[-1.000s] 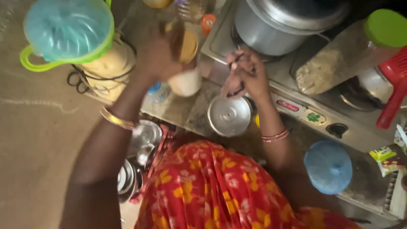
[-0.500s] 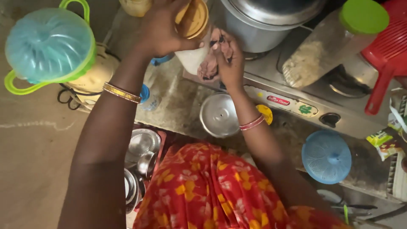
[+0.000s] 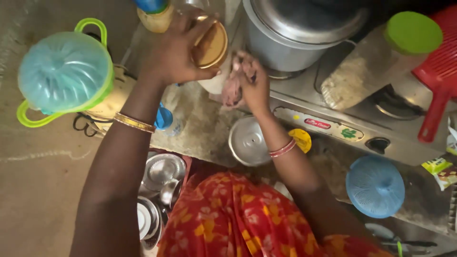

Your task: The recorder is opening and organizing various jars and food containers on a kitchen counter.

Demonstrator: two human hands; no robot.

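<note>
Head view, looking straight down, noted near to far.

Bottom centre of frame: red floral garment [image 3: 238, 219] of the person. Lower left of it, a cluster of small steel bowls and plates [image 3: 159, 190] in a rack below the counter edge.

Mid frame: left forearm rises from lower left, gold bangle [image 3: 134, 122] at the wrist. Right forearm rises from lower right of centre, pink bangles [image 3: 283, 148] at the wrist. Between the arms, on the stone counter [image 3: 200, 128], a round steel lid [image 3: 248, 143] with a centre knob; just right of it a yellow stove knob [image 3: 302, 139]. Lower right: a round blue mesh cover [image 3: 375, 185].

Left side: a jug with a pale blue lid and green handles [image 3: 64, 74], just beside the left forearm.

Upper centre: left hand [image 3: 173, 52] is clamped over a jar with a gold-brown lid [image 3: 210, 46], fingers wrapped on the lid's left side and top; the jar's pale body shows below the lid. Right hand [image 3: 250, 81] is closed around a pinkish cloth [image 3: 227, 90], pressed against the jar's right lower side. Jar sits at the counter edge, just left of the stove.

Upper edge: a yellow bottle with a blue cap [image 3: 154, 12], touching the left hand's far side.

Upper right: steel stove [image 3: 333, 126], a large steel pot [image 3: 295, 33] on it, a clear container with a green lid [image 3: 381, 57] lying tilted, and a red plastic utensil [image 3: 440, 76] at the right edge.
</note>
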